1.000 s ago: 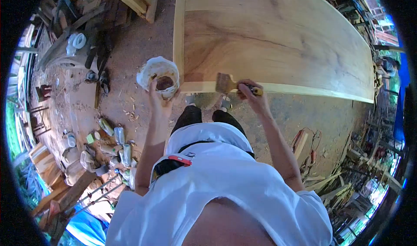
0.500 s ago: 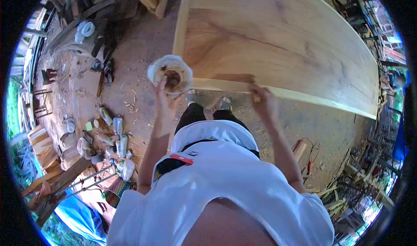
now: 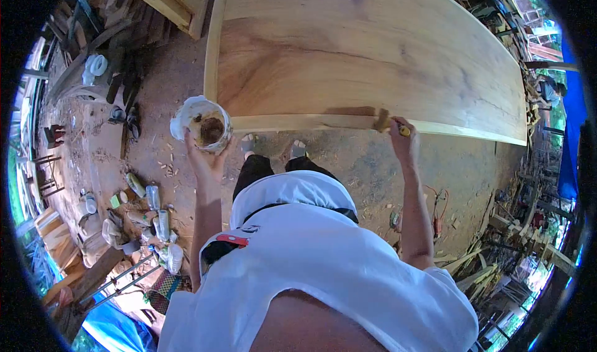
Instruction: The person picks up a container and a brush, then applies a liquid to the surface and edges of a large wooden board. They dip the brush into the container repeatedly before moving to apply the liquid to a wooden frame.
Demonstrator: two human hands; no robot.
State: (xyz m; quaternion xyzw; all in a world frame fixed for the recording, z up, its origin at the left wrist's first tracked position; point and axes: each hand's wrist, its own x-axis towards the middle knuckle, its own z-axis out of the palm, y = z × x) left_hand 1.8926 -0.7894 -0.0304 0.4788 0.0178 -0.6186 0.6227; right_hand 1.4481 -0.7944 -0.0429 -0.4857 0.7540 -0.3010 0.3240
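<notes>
My left hand point(image 3: 208, 163) is closed around a white plastic tub point(image 3: 180, 114) with brown stuff in its bottom, held past the near left corner of a large wooden slab point(image 3: 354, 60). Gripped in my right hand point(image 3: 405, 146) is a paintbrush point(image 3: 382, 121) with a yellow handle. Its bristles touch the slab's near edge. To their left, a darker brown streak point(image 3: 348, 111) runs along that edge.
Bottles and other clutter point(image 3: 155, 215) lie on the dirt floor to the left. Wooden boards point(image 3: 168, 4) stand at the upper left. Wood scraps point(image 3: 485, 271) are piled at the lower right. Another person point(image 3: 550, 92) is at the far right.
My right hand has moved right along the slab's near edge, and the brush now shows clearly. The tub stays in my left hand, and the whole view has shifted.
</notes>
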